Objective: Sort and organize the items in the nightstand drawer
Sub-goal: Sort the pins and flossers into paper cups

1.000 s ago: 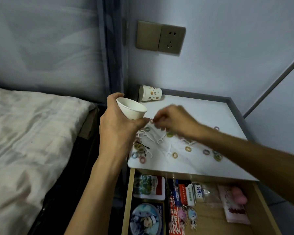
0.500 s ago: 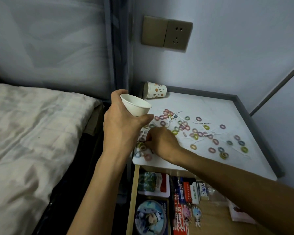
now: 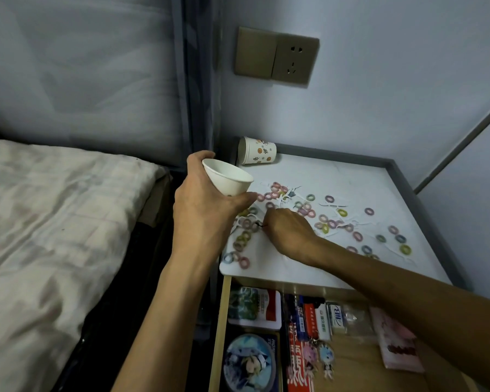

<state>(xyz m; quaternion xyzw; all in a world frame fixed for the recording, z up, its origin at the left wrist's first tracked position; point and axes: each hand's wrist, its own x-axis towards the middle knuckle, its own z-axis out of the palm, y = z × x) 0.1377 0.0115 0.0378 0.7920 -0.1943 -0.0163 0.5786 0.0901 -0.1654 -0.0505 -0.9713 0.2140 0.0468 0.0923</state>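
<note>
My left hand [image 3: 204, 210] grips a white paper cup [image 3: 227, 180] tilted toward the nightstand top [image 3: 337, 176], just off its left edge. Several small coloured hair rings [image 3: 326, 222] and white floss picks lie scattered over that white top. My right hand [image 3: 287, 230] reaches across them with fingers curled down at the left part of the pile, pinching a small dark thing [image 3: 259, 224] among the rings. Below, the wooden drawer [image 3: 351, 360] stands pulled out with packets, a round tin and keychain figures inside.
A second patterned paper cup [image 3: 256, 150] lies on its side at the back left corner of the top. A bed with a pale cover [image 3: 54, 222] is on the left. A grey rim borders the top at the back and right. A wall socket [image 3: 276, 56] is above.
My right hand has drawn back from the cup's rim to the left-front part of the ring pile and closed its fingers there. The left hand keeps holding the cup in about the same place.
</note>
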